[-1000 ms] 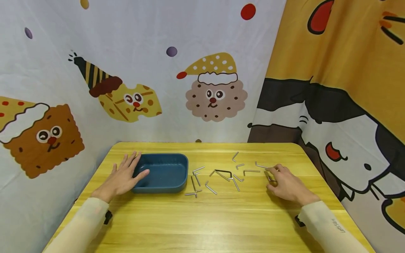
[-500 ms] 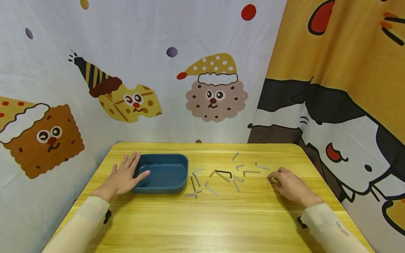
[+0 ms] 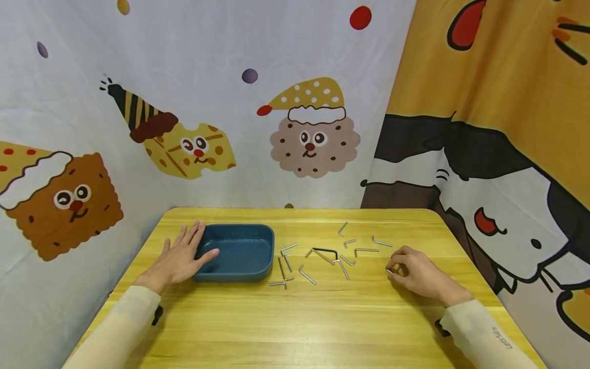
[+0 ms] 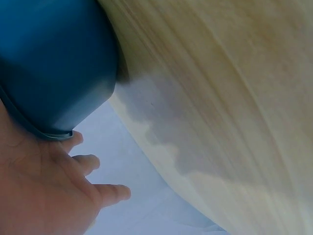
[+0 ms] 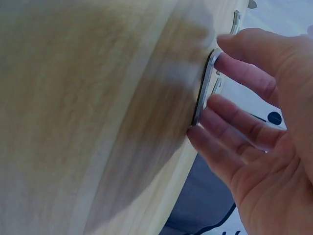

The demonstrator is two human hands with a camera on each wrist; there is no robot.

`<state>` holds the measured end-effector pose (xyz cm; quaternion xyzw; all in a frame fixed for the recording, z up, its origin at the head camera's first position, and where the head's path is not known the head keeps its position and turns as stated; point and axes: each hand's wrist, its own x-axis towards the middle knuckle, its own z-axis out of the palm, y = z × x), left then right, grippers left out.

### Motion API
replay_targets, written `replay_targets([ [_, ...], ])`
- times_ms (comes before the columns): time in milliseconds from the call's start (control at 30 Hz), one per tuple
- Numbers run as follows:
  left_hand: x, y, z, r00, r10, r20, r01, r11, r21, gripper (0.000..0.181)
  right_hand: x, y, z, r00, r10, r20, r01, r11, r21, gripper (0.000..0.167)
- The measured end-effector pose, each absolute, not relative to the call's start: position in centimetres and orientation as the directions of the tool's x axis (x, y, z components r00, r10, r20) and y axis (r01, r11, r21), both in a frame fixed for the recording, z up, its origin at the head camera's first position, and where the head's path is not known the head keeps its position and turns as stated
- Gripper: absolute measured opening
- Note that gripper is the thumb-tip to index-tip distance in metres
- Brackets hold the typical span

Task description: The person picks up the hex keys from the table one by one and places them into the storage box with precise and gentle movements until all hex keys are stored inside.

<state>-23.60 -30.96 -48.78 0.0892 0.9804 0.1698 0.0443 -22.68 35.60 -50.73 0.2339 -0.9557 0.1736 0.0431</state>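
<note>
Right hand [image 3: 415, 274] closes on a hex key [image 5: 206, 85]

A second ago the thumb and forefinger stood wide apart, with the key lying on the table [image 3: 299, 323] between them. Now they have drawn in, and the key is clamped at the fingertips: thumb and forefinger sit around one end, while other fingertips lie along the opposite end. Its tip, showing at the left of the hand, has come slightly nearer than it was half a second ago. Whether the key has left the wood, I cannot tell.

The held key is at the right of the table, well apart from the dark blue tray [image 3: 232, 277] on the left. My judgement is that the work has passed from reaching to holding.

Elsewhere little has changed. The left hand [image 3: 172, 259] stays on the tray's left side, fingers spread, thumb over the rim, which probably steadies it. The black hex key [image 3: 325, 250] and the loose silver hex keys [image 3: 367, 249] lie scattered as before, between tray and right hand.
</note>
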Motion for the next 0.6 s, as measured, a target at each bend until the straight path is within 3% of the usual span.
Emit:
replay_targets([
  [233,-23.78,-30.95,-48.72,-0.98,0.194,-0.054,0.164,0.926,0.341,0.108,-22.4,35.67,-50.33,-0.93,-0.351,0.11,-0.368,0.885,-0.284,0.045],
  [600,-23.77,-30.99,-48.82,-0.98,0.189,-0.056,0.157,0.921,0.358,0.109,-22.59,35.2,-50.18,-0.947,-0.308,0.09,-0.321,0.906,-0.275,0.04],
])
